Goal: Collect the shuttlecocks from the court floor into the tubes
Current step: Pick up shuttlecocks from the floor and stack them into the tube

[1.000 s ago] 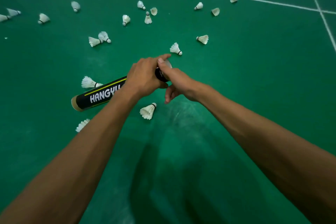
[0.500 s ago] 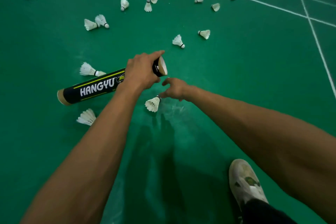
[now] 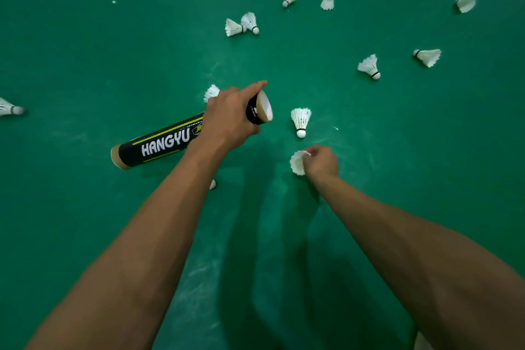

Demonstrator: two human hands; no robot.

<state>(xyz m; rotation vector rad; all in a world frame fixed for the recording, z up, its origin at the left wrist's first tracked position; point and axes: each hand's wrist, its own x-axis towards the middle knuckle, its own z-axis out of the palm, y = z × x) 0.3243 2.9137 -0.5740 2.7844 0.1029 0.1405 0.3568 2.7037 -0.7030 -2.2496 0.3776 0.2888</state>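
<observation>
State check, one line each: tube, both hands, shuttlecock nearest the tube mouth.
tube: held off-horizontal, mouth open, facing right
left hand: wrapped around tube near its mouth
right hand: closed on held shuttlecock
nearest shuttlecock: lying loose on floor, cork toward the person

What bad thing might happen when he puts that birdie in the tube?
The right hand pinches the white feather shuttlecock by its skirt, so feathers might bend or it could slip. The left hand holds the black cardboard HANGYU tube nearly level, so shuttlecocks might slide out of its open end.
</observation>
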